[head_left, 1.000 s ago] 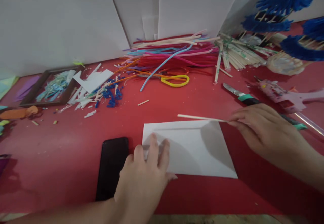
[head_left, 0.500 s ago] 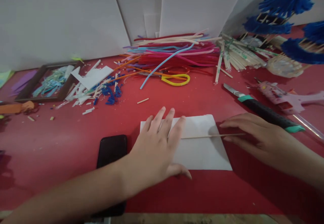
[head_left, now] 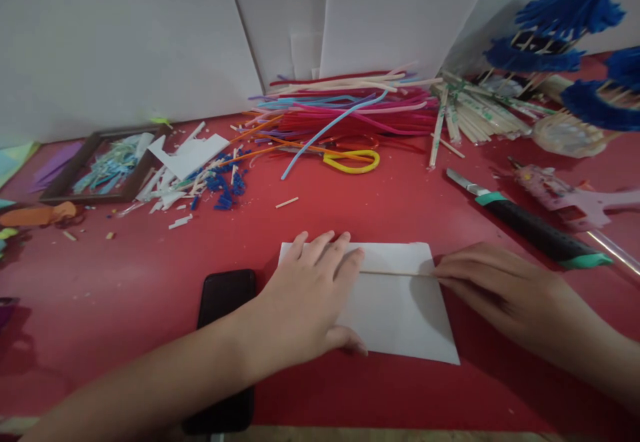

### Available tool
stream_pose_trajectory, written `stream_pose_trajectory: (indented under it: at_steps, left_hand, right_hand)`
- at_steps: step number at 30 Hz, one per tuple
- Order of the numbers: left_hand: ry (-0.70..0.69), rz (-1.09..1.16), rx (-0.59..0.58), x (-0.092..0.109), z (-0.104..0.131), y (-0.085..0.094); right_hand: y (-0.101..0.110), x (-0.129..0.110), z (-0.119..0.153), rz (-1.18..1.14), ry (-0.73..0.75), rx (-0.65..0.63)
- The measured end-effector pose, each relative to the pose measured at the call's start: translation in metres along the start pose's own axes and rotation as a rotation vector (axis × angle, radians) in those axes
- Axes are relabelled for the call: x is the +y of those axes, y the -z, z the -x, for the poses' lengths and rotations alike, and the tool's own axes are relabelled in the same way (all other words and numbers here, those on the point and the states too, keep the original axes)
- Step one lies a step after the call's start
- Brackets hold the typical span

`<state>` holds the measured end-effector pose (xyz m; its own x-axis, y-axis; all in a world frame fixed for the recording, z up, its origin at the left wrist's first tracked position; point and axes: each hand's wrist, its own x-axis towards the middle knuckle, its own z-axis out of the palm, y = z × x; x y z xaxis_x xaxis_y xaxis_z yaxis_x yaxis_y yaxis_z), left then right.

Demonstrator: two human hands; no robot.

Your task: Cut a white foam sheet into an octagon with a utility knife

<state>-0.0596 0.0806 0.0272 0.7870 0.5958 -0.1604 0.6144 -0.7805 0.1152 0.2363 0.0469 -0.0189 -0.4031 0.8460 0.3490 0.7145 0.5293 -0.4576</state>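
A white sheet of paper [head_left: 395, 315] lies on the red table, with a thin wooden stick [head_left: 395, 273] crossing it from side to side. My left hand [head_left: 313, 299] rests flat on the paper's left part, fingers spread, covering the stick's left end. At the paper's right edge my right hand [head_left: 500, 289] pinches the stick between thumb and fingers; the stick's right end is hidden in the grip. A black phone [head_left: 227, 295] lies left of the paper, partly under my left forearm.
Behind are yellow-handled scissors [head_left: 357, 162], pipe cleaners [head_left: 345, 112] and wrapped chopsticks [head_left: 475, 115]. A utility knife [head_left: 535, 222] and pink glue gun [head_left: 565, 192] lie right. Paper scraps [head_left: 193, 152] and a brown frame [head_left: 90, 197] lie left. Blue fringed models [head_left: 570, 12] stand at far right.
My right hand's fingers have closed on the stick at the paper's edge. The left hand's fingers have drawn back slightly, and the paper has turned a little. The view has shifted slightly.
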Motion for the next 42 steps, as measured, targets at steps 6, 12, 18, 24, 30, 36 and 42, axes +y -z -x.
stream_pose_trajectory:
  at_steps: [6,12,18,24,30,36,42]
  left_hand:
    - [-0.037,0.026,0.228,0.017,0.010,0.000]
    - [-0.267,-0.035,0.547,0.038,0.013,-0.021]
    - [-0.258,-0.096,0.577,0.041,0.014,-0.028]
    - [-0.238,-0.040,0.563,0.040,0.014,-0.024]
    - [-0.131,-0.081,0.626,0.040,0.013,-0.027]
    - [-0.037,-0.078,0.623,0.039,0.014,-0.032]
    - [-0.032,-0.117,0.625,0.039,0.014,-0.031]
  right_hand:
    - [0.001,-0.007,0.009,0.041,0.024,0.080]
    - [0.005,-0.002,0.014,0.057,0.005,0.075]
    - [0.003,-0.008,0.011,0.058,0.073,0.128]
    - [0.005,-0.007,0.013,0.072,0.076,0.110]
    - [0.002,-0.001,0.020,0.094,0.069,0.110]
    - [-0.002,-0.003,0.024,0.057,0.032,0.112]
    - [0.007,-0.008,0.013,0.099,0.101,0.123]
